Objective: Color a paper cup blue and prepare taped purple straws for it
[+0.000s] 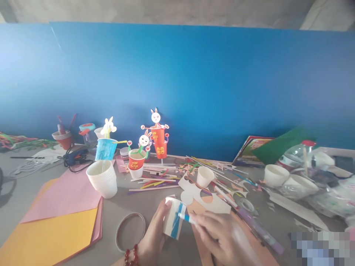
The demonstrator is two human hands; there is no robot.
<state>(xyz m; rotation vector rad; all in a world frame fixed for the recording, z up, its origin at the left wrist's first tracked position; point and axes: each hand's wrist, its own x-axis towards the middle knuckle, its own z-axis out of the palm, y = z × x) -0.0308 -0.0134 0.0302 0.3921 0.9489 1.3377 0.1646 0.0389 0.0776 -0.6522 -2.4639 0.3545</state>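
Observation:
A white paper cup (168, 221) with blue strokes down its side is tilted in my left hand (155, 229), whose fingers wrap round its left edge. My right hand (216, 233) pinches a blue-and-white marker (186, 218), and the marker's tip meets the painted side of the cup. Under my right hand lies orange paper (201, 244). A roll of tape (130, 232) lies beside my left wrist. Behind the left hand stand rabbit figures on red cups (136, 163), and a blue-painted cup (105, 148) rises above a stack of white cups (103, 180).
Pink paper (65, 197) and yellow paper (59, 236) cover the left front. Straws (158, 183), cut paper scraps (191, 190) and a small white cup (205, 176) lie behind my hands. Plastic bags (332, 195) and a bottle (294, 155) crowd the right, before a blue panel (194, 85).

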